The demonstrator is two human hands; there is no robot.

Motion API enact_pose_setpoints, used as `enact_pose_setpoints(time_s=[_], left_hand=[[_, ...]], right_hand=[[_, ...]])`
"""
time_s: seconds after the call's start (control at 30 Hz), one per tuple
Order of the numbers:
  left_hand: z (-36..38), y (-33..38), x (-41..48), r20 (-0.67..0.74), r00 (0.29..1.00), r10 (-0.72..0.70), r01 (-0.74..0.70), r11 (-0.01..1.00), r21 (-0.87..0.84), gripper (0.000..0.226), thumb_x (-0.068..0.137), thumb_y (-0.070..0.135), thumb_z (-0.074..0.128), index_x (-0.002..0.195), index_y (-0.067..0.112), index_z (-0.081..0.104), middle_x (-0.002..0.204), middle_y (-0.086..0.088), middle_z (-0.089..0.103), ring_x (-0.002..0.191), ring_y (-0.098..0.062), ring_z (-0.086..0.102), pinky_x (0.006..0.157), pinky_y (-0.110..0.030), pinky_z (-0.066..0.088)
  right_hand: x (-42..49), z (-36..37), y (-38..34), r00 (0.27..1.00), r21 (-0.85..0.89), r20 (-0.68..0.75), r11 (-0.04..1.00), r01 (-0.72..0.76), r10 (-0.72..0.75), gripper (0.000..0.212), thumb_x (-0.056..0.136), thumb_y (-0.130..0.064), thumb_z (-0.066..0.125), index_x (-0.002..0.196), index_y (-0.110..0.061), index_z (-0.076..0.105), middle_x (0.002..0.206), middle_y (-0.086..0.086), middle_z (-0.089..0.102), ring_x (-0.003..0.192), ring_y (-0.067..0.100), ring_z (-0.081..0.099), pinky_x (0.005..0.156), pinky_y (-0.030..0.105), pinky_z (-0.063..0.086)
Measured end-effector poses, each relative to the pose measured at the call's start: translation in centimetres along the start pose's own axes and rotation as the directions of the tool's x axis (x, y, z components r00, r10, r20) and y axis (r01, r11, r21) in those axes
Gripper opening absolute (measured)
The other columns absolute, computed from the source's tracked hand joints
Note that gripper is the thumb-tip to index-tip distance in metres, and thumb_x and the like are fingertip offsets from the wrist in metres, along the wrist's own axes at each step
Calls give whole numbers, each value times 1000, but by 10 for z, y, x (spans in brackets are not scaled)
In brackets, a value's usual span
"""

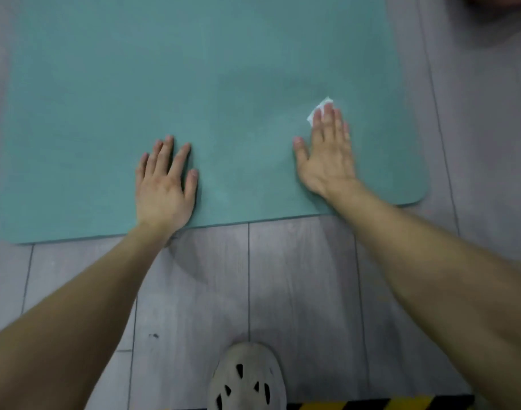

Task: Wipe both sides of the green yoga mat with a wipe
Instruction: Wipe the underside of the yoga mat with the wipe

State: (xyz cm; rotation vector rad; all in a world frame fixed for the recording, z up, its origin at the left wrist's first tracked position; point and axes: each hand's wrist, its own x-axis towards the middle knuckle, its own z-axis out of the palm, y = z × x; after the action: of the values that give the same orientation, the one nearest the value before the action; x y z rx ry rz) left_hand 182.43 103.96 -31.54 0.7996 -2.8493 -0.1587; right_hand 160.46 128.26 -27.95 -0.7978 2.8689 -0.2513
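The green yoga mat [194,84] lies flat on the grey floor and fills the upper part of the head view. Its near edge and rounded right corner show. My left hand [164,184] rests flat on the mat near that edge, fingers straight and slightly spread. My right hand [327,152] presses a small white wipe [320,109] against the mat with straight fingers. Most of the wipe is hidden under my fingers; only a corner sticks out beyond the fingertips. A faint darker streak marks the mat left of my right hand.
Grey wood-look floor planks [297,276] run from the mat towards me. My pale perforated shoe [246,380] stands at the bottom centre. A yellow-and-black hazard strip [371,403] lies at the bottom right. A dark object [502,7] sits in the top right corner.
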Motion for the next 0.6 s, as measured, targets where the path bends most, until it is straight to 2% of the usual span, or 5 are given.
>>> enact_pose_setpoints(time_s=[0.2,0.27,0.37,0.43,0.6], left_hand=[[-1,0,-5,-57,998,17,-19,999,-45,52,110,39,36,159,23,42,169,-8,35,158,-25,26,128,-49,20],[1,-1,-6,-63,998,-1,-2,998,-58,51,110,38,38,158,22,43,169,-7,36,158,-25,26,128,-49,19],[4,1,-10,-66,998,-18,14,998,-63,51,108,37,40,157,22,45,168,-6,37,158,-24,27,129,-47,18],[4,1,-7,-79,997,-26,21,998,-65,50,108,37,41,155,21,47,167,-6,38,157,-25,28,129,-48,19],[6,2,-7,-96,995,-30,22,996,-88,48,108,34,41,153,21,49,165,-8,41,156,-27,31,128,-48,20]], right_hand=[[-97,32,-118,805,-8,152,813,582,-574,72,109,-52,23,170,-13,12,178,4,2,165,19,-3,132,45,9],[-82,24,-74,846,-46,131,849,526,-517,72,111,-54,21,171,-17,6,178,2,-3,164,17,-8,132,46,7],[-60,1,19,998,-92,42,994,57,-54,79,108,-63,14,170,-15,5,178,5,-4,164,20,-6,132,49,8],[-64,-6,31,983,-48,-21,982,-181,180,85,106,-66,15,170,-11,8,178,10,-3,165,25,-4,132,51,9],[-133,35,-99,981,-14,50,982,189,-188,85,108,-64,22,169,-9,2,177,10,-9,163,22,-14,133,47,6]])
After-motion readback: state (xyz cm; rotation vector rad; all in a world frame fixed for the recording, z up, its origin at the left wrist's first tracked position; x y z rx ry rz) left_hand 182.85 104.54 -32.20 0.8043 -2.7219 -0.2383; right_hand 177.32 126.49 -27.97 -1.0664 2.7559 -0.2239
